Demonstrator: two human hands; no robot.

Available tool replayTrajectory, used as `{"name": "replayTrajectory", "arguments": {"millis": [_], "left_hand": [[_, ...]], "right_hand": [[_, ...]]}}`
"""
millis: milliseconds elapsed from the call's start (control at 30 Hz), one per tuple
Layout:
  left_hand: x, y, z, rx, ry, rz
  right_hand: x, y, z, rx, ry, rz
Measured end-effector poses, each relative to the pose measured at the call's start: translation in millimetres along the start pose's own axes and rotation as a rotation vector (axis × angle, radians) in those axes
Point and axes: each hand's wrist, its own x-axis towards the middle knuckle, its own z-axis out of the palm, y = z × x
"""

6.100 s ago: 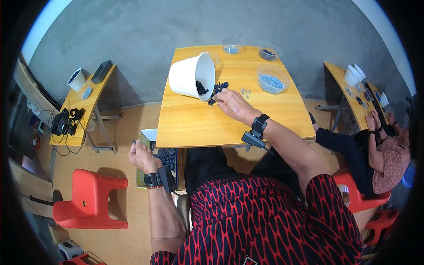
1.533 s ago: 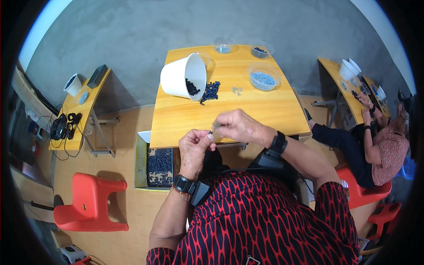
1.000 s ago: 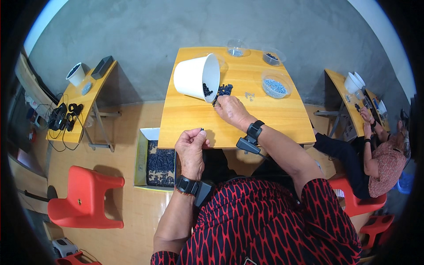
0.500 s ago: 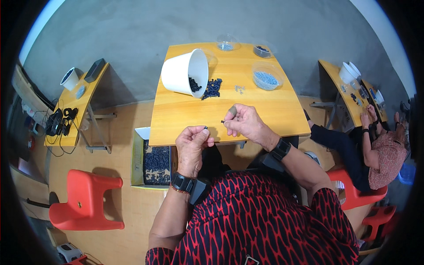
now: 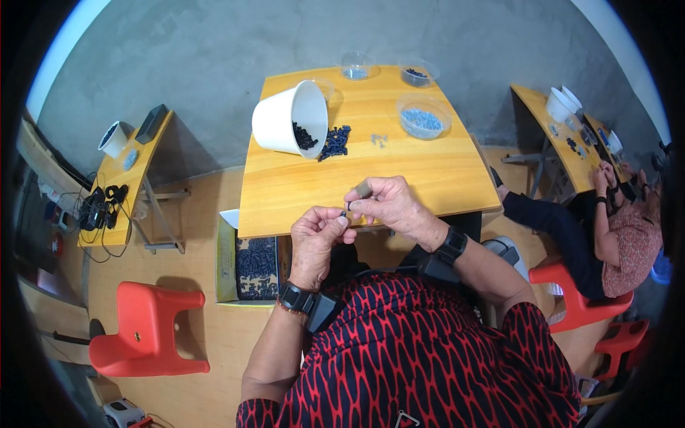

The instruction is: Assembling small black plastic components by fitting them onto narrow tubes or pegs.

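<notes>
At the front edge of the wooden table (image 5: 285, 203), my two hands meet. My left hand (image 5: 314, 242) is closed, pinching a small dark piece (image 5: 343, 214) between thumb and forefinger. My right hand (image 5: 392, 205), with a tan cover on one finger, pinches at the same spot; its own small dark piece is mostly hidden by the fingertips. Beyond them lies a pile of small dark tube-like pieces (image 5: 334, 143). It spreads from the mouth of a white bucket (image 5: 275, 121) tipped on its side. A few small silvery pieces (image 5: 378, 140) lie to the pile's right.
A clear bowl (image 5: 424, 123) of light-blue pieces stands at the right; two smaller tubs (image 5: 356, 65) (image 5: 417, 73) stand farther back. Below the table's left side, a carton (image 5: 227, 264) holds dark pieces. A red chair (image 5: 139, 332) stands left. A person (image 5: 621, 242) sits at right.
My right hand has moved left and slightly down, bringing its dark piece against the one in my left hand. The left hand has shifted slightly right. The view has shifted a little.
</notes>
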Motion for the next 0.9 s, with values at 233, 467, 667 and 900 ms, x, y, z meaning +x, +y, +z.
{"name": "replayTrajectory", "arguments": {"millis": [233, 467, 667, 900], "left_hand": [[-3, 3, -1, -0.061, -0.025, -0.012], [-2, 5, -2, -0.060, -0.025, -0.065], [-4, 8, 0, -0.094, -0.051, -0.072], [-7, 17, -1, -0.190, -0.149, -0.139]], "right_hand": [[0, 6, 11, 0.051, 0.027, -0.024], [4, 8, 11, 0.039, 0.030, -0.102], [4, 14, 8, 0.060, -0.009, -0.128], [4, 3, 3, 0.074, -0.123, -0.182]]}}
